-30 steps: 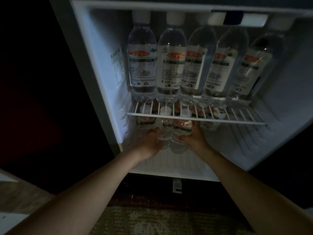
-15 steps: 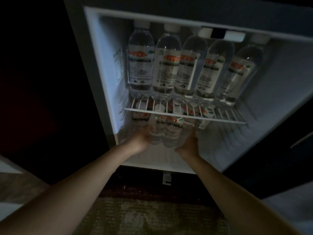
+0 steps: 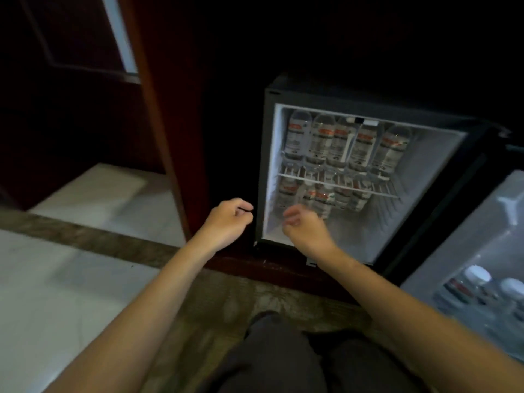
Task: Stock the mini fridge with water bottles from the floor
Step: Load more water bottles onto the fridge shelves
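The mini fridge stands open in a dark wooden cabinet. Several water bottles with red-and-white labels stand on its wire shelf. More bottles stand below the shelf on the fridge floor. My left hand hovers outside the fridge's left edge, fingers loosely curled, holding nothing. My right hand hangs in front of the lower compartment, also loosely curled and empty. Both hands are clear of the bottles.
The open fridge door swings out at the right, with capped bottles in its rack. A dark wooden post stands left of the fridge. Pale floor tiles and a brown strip lie at left. My dark-trousered knees are below.
Both hands have let go of the lower bottles and drawn back out of the fridge. The view has pulled back a long way, showing the whole fridge, its door and the floor.
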Action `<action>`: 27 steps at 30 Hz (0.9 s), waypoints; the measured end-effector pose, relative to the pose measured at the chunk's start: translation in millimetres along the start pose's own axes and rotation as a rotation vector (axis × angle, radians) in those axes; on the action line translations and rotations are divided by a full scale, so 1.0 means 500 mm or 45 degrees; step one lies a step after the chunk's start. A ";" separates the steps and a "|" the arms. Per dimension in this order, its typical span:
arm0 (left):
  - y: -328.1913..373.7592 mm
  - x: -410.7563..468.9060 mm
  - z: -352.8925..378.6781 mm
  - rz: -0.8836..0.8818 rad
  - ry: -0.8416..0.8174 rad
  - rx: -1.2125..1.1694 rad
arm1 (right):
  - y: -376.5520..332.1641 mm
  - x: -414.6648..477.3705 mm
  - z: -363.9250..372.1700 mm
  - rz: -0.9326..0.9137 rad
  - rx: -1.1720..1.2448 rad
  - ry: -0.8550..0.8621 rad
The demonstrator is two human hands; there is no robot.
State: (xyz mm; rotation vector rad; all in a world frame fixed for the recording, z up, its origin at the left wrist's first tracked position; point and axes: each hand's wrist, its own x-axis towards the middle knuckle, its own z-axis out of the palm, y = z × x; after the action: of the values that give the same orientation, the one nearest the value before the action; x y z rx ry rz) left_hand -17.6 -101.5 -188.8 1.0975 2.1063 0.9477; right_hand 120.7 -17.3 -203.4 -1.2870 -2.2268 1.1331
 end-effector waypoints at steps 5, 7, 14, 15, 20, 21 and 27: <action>-0.074 -0.214 -0.130 -0.056 0.218 -0.044 | -0.157 -0.190 0.066 -0.160 0.083 -0.180; -0.120 -0.301 -0.164 -0.103 0.310 -0.008 | -0.190 -0.258 0.121 -0.206 0.094 -0.226; -0.319 -0.590 -0.210 -0.434 0.579 -0.134 | -0.219 -0.458 0.359 -0.277 0.038 -0.551; -0.338 -0.601 -0.199 -0.469 0.573 -0.174 | -0.210 -0.467 0.373 -0.271 0.043 -0.560; -0.463 -0.735 -0.153 -0.725 0.600 -0.357 | -0.197 -0.577 0.525 -0.264 0.000 -0.823; -0.493 -0.759 -0.149 -0.767 0.658 -0.387 | -0.196 -0.602 0.555 -0.245 -0.021 -0.876; -0.677 -0.876 -0.157 -1.116 1.308 -0.438 | -0.188 -0.687 0.675 -0.235 -0.179 -1.163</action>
State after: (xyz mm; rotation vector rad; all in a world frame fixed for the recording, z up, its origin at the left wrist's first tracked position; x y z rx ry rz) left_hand -9.2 -639.3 -341.2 -0.6577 2.5815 1.4427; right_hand 43.1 -490.6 -308.4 -0.6081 -3.0057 1.7460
